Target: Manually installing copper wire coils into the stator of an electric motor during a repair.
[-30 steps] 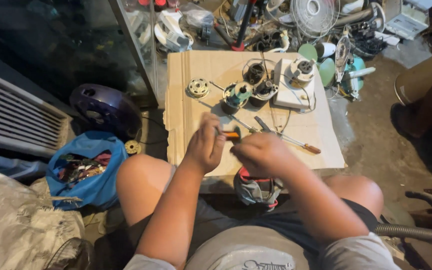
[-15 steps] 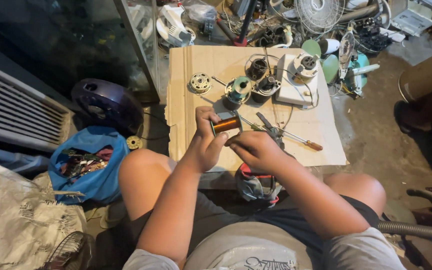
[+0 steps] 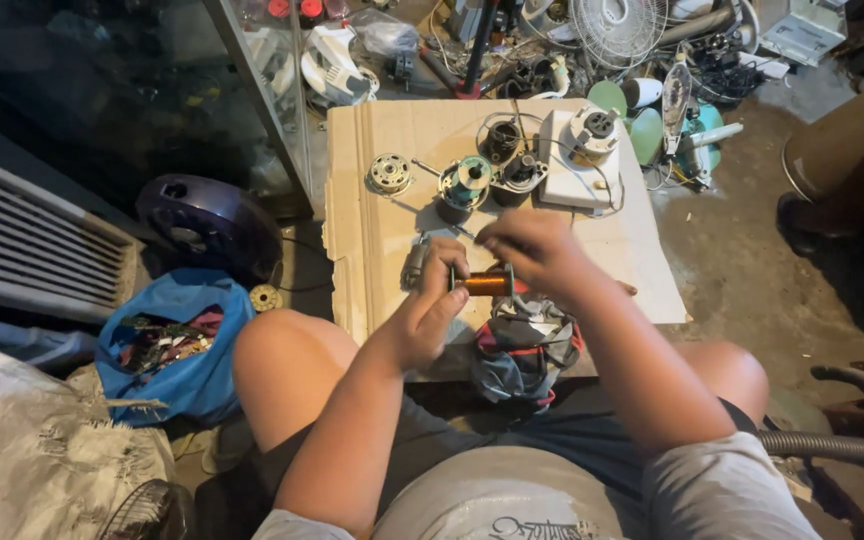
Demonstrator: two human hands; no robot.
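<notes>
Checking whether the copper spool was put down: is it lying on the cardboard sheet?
No, the copper spool is held up between the left hand and right hand, above the cardboard sheet.

You hold a shiny orange-copper spool (image 3: 483,284) | cardboard (image 3: 372,240) is light brown | bag (image 3: 187,375) is bright blue | round cover (image 3: 207,225) is dark purple | your shirt (image 3: 512,500) is grey

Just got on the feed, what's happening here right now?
A person sits on the floor over a cardboard sheet strewn with small motor parts. The left hand holds a copper wire spool above the near edge of the sheet, and the right hand is at the spool's other end. A blue bag lies by the left knee.
</notes>
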